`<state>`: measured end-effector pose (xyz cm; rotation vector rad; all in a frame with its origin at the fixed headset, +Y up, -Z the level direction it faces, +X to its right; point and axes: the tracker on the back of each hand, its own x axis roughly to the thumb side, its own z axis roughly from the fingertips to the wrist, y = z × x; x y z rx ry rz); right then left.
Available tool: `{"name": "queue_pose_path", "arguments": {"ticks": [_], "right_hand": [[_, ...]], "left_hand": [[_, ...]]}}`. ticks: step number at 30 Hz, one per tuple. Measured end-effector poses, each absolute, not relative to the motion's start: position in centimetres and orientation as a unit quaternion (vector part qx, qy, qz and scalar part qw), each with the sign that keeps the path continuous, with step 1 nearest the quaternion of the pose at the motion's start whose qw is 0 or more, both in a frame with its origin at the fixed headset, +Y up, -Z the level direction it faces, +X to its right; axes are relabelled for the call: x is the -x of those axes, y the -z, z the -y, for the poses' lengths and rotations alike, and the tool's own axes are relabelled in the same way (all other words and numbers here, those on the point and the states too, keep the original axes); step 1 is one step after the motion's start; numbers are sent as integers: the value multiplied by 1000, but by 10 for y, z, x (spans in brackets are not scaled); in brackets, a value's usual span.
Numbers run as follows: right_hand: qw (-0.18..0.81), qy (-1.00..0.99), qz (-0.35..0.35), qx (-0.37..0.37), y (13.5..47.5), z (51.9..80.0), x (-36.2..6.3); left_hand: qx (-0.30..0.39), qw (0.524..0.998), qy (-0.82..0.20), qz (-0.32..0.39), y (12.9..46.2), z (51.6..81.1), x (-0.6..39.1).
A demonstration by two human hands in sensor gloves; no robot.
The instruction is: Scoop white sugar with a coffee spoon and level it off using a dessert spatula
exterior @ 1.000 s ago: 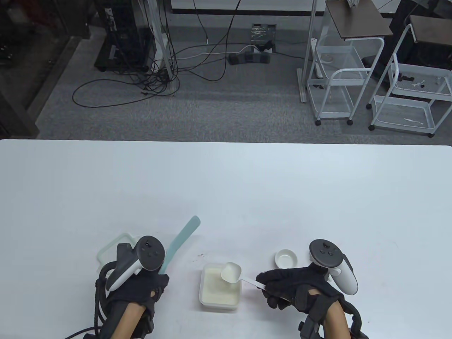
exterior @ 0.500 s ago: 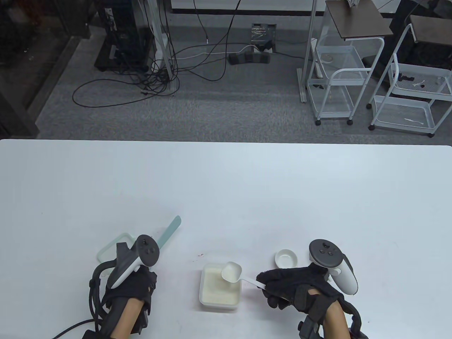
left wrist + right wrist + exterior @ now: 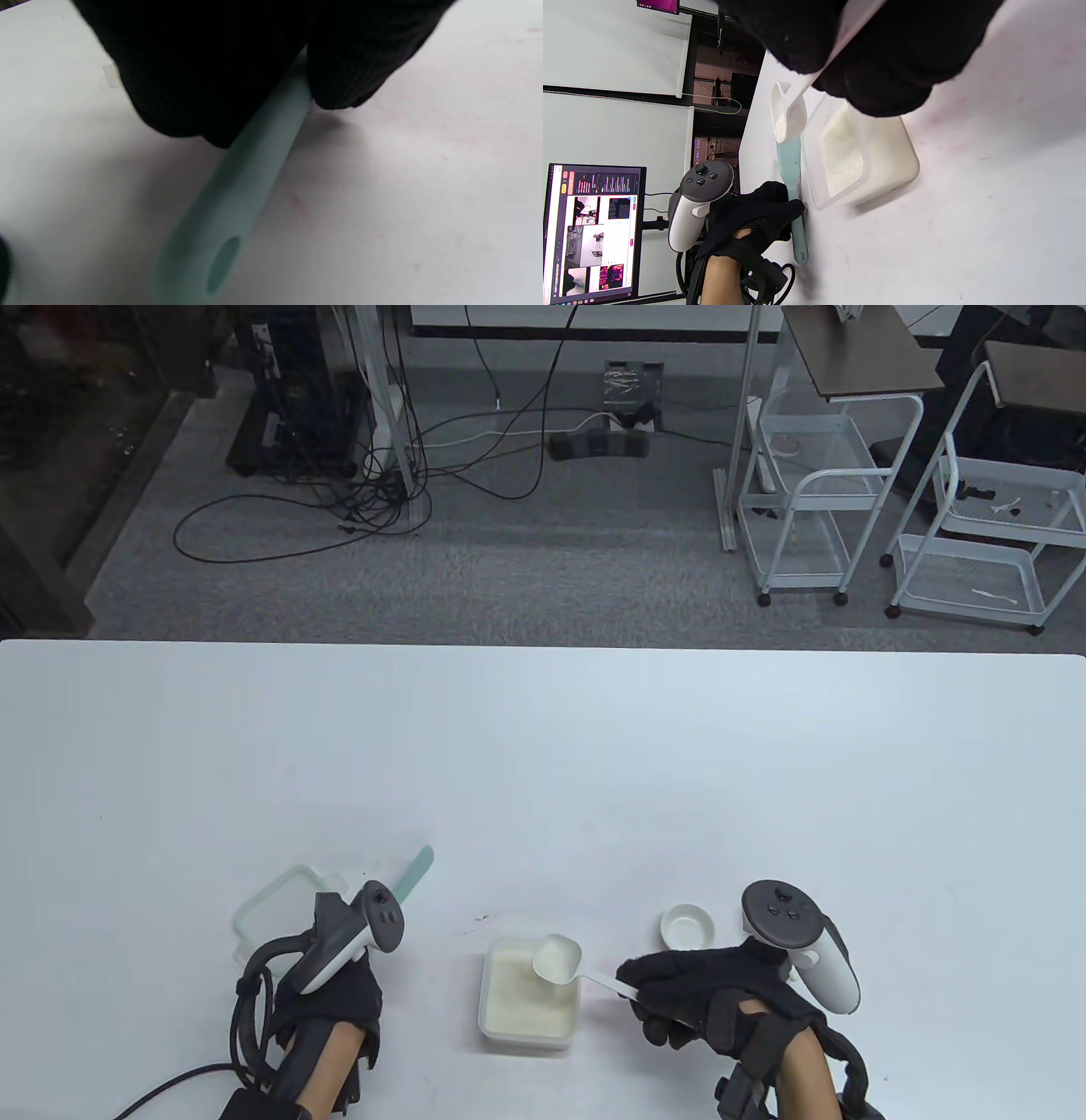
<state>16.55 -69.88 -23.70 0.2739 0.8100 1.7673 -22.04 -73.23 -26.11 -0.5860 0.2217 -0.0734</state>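
Right hand point(image 3: 679, 984) is pinching the handle of the white spoon point(image 3: 556, 959) – the bowl of it hangs over the far right corner of the sugar tub point(image 3: 526, 997), and there's sugar sitting in the bowl. The tub is a small clear square container near the front edge of the table point(image 3: 543, 746), with a layer of white sugar in the bottom.

Left hand point(image 3: 335, 993) has its fingers wrapped around the handle of the pale green spatula point(image 3: 416, 872), blade pointing away and to the right, well left of the tub. The wrist view shows the handle end with its hanging hole sticking out below the fingers point(image 3: 203, 84).

A small white dish point(image 3: 687, 925) sits just behind the right hand, and a clear lid point(image 3: 276, 899) lies beside the left hand.
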Motion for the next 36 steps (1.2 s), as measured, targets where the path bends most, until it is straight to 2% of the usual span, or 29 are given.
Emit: {"name": "queue_pose_path", "arguments": {"ticks": [4, 10, 15, 27, 36], "right_hand": [[557, -748, -342, -116, 237, 699, -166], [556, -748, -343, -116, 237, 699, -165], [554, -749, -345, -116, 237, 699, -165], [554, -750, -343, -116, 237, 699, -165], [594, -750, -274, -94, 234, 682, -190]], "left_hand": [[286, 952, 29, -106, 258, 729, 220], [135, 989, -37, -40, 250, 696, 206], [82, 994, -63, 22, 246, 689, 194], [99, 989, -88, 64, 246, 695, 188], [108, 988, -86, 66, 246, 695, 187]]}}
